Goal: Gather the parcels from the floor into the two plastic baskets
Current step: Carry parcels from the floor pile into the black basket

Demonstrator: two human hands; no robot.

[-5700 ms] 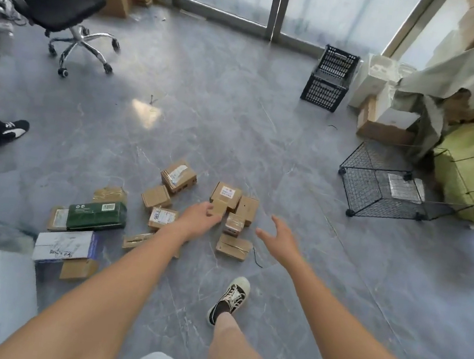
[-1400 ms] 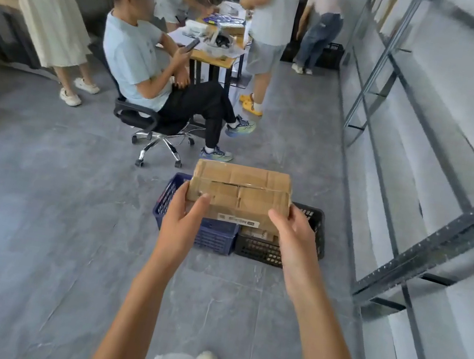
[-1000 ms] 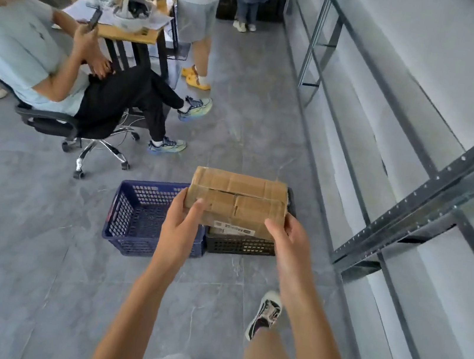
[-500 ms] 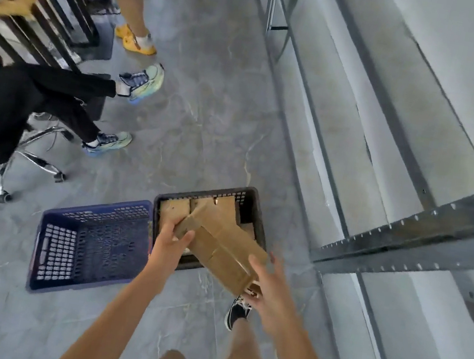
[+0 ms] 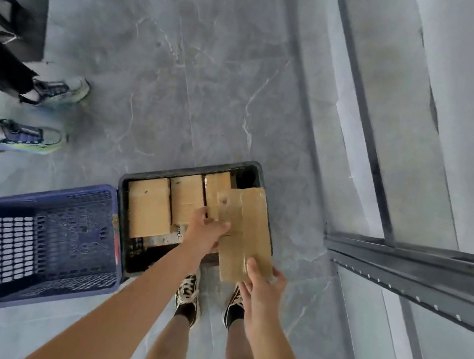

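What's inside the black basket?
The black basket holds brown cardboard parcels packed side by side. The held parcel stack and the left hand cover its right side, so that part stays hidden.

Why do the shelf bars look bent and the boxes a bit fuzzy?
Head view: the wide-angle lens bows the metal shelf rails; the held parcels, both hands and the blue basket are smeared by motion blur; soft, even light, no harsh glare on the grey floor.
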